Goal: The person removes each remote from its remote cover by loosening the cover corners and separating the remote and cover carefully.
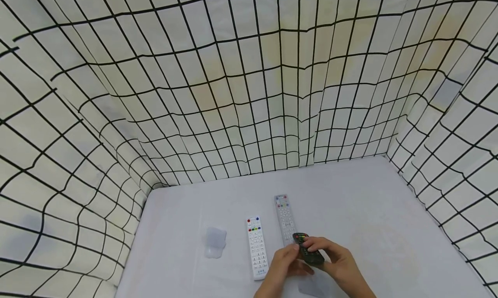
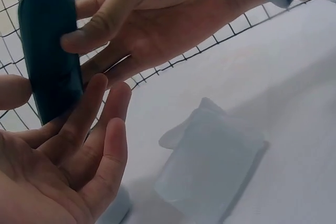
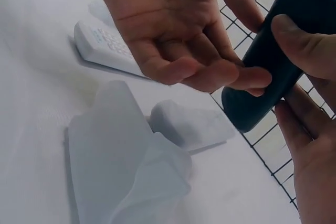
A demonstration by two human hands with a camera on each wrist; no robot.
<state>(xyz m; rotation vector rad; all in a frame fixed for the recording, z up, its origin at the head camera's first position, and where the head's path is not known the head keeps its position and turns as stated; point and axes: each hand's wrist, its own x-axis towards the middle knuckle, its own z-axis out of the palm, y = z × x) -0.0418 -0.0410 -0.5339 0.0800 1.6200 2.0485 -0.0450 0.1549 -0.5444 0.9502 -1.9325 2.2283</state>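
A black remote control [image 1: 312, 255] is held between both hands above the table, its button side showing in the head view. My right hand [image 1: 341, 263] grips it from the right, fingers over the button side and thumb on the smooth dark back [image 2: 50, 51]. From the left my left hand [image 1: 283, 263] pinches its edge with thumb and index finger; the other fingers [image 3: 210, 74] are loosely curled beneath. Left of the hands lies a white remote control [image 1: 256, 248]. A greyish remote control [image 1: 285, 216], apparently in a clear cover, lies beyond them.
Translucent plastic sleeves lie on the white table [image 1: 175, 229]: one sleeve [image 1: 215, 242] at the left, another sleeve [image 1: 313, 286] under the hands near the front edge. White curtains with a black grid [image 1: 249, 95] enclose the back and sides.
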